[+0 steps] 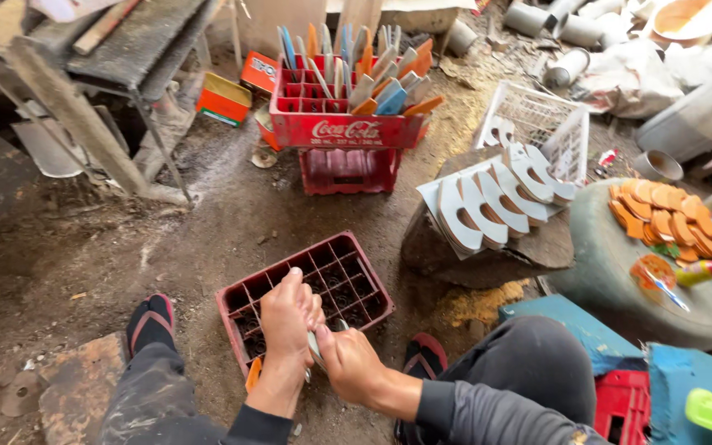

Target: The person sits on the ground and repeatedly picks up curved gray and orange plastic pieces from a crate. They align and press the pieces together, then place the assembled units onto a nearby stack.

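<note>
Both fists, left hand (288, 317) and right hand (348, 358), grip a grey blade (315, 348) (apparently metal) above the crate (356, 276).

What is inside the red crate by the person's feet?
The red crate shows dark compartments, seemingly empty apart from dirt. The left hand and right hand cover its near edge, so those cells stay hidden.

Dirt floor (125, 239), dusty, scattered with sawdust and debris. Rough wooden bench frame (84, 91) at upper left. Grey pipe sections (566, 29) and crumpled sacking (628, 78) piled at upper right. Flat stone slab (80, 387) lower left. Daylight, soft shadows.
</note>
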